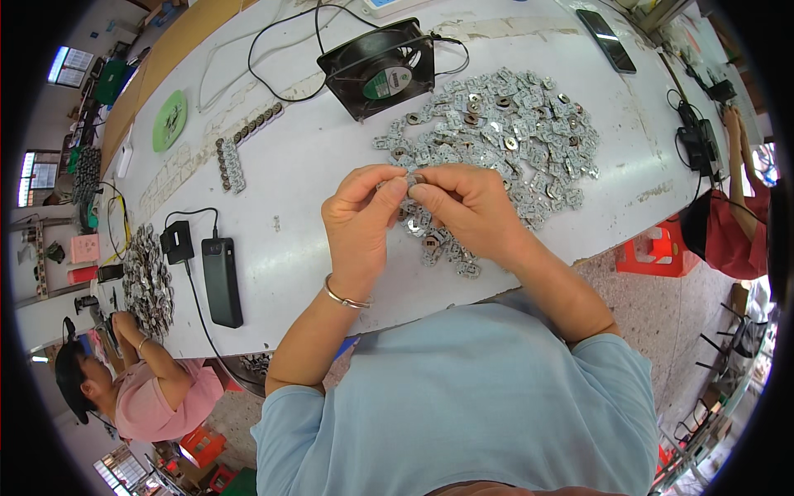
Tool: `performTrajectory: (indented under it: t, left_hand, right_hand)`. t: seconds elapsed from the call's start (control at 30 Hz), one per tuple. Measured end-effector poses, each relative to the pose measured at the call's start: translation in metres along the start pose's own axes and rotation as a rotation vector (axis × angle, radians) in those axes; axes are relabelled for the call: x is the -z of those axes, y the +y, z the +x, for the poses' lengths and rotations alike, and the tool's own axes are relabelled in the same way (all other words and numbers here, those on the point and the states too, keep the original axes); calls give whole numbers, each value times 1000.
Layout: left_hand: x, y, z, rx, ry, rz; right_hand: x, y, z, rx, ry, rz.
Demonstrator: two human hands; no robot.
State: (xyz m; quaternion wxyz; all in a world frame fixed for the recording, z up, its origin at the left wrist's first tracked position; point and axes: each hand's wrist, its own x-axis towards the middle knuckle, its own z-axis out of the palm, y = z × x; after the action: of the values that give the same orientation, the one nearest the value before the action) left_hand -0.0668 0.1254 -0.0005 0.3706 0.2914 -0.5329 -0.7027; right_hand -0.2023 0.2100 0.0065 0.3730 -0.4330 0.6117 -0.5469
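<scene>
My left hand [361,219] and my right hand [478,213] meet over the table, both closed in a pinch on one small metal part [415,178]. Most of that part is hidden by my fingertips. Just beyond and to the right of my hands spreads a heap of small silvery metal parts [529,136], some with round brownish discs on them. A few loose ones lie under and beside my right hand. Toward the left, rows of similar parts [234,169] are lined up in an L shape.
A black fan [356,70] with a cable stands at the back. A phone [606,41] lies back right; a green dish [169,121] lies left. A black power bank [221,281] with cables sits near left. Co-workers sit at left, by another parts heap [147,277], and far right.
</scene>
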Motion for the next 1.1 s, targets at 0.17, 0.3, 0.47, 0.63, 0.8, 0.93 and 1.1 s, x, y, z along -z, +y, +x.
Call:
performTrajectory:
  t: [0.17,0.3,0.47,0.63,0.8,0.93,1.1]
  left_hand:
    - [-6,4,2,-14,9,38]
    - [5,29,13,30,-187,313]
    - [15,43,26,162,-390,579]
    - [32,43,35,183,-538,496]
    - [40,34,37,177,-537,373]
    - [41,34,39,203,-560,335]
    - [39,30,43,219,-556,326]
  right_hand:
    - [8,-14,9,-134,-19,47]
    - [19,-21,17,-78,-40,-61]
    - [19,-22,22,25,-67,-134]
    - [18,-25,29,20,-125,-104]
    - [16,-22,35,-163,-217,140]
    - [15,-18,37,-176,-211,134]
    - [20,-13,40,-213,-242,158]
